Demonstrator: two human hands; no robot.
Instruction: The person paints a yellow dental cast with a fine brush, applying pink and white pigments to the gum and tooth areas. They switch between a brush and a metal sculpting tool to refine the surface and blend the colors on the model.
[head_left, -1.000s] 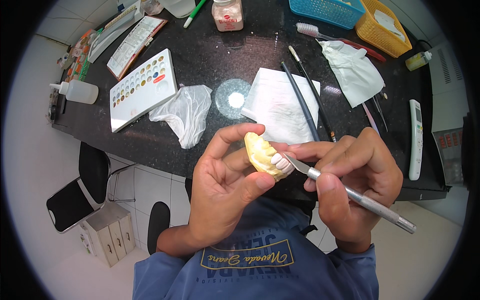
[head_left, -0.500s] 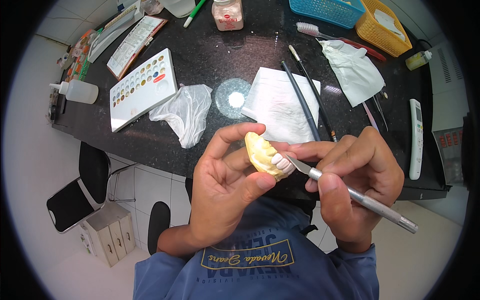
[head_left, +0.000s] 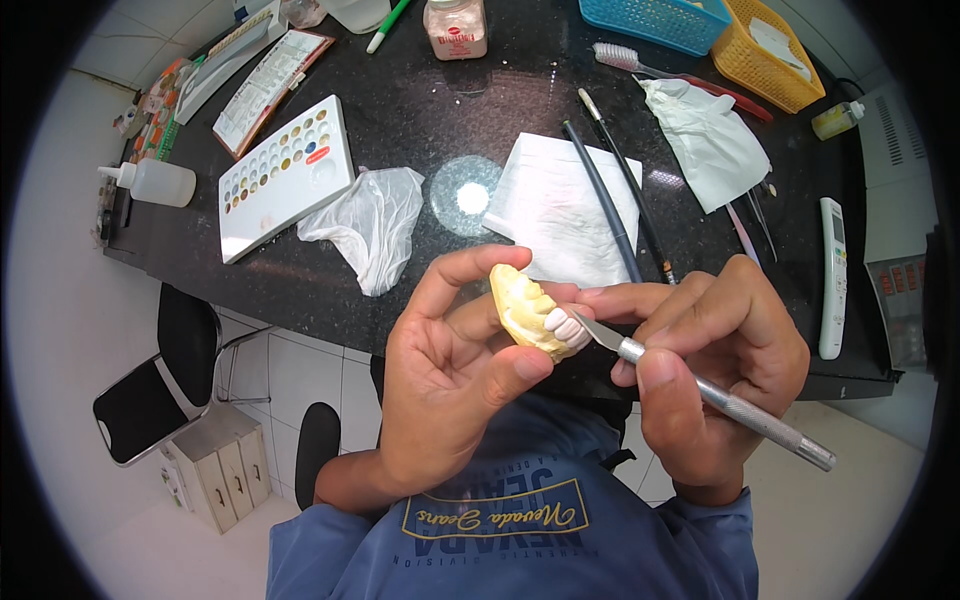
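Note:
A yellow dental model [head_left: 521, 309] sits in the grip of my left hand [head_left: 440, 370], between the thumb below and the fingers above. On its right end is a row of several pinkish-white teeth [head_left: 568, 328]. My right hand [head_left: 715, 365] is closed round a silver craft knife [head_left: 745, 408] with a knurled handle. The knife's blade points up and left, its tip at or very close to the teeth; whether it touches, I cannot tell. My right fingertips reach over beside the left fingers behind the model.
Beyond my hands on the dark table lie a white paper towel [head_left: 550, 200], two brushes [head_left: 605, 205], a round glass slab [head_left: 450, 215] with white powder, a crumpled plastic bag [head_left: 375, 215] and a white palette [head_left: 245, 225]. A remote control [head_left: 831, 280] lies at right.
Almost nothing differs. The model and its teeth have shifted very slightly against the knife tip; both hands keep their grips.

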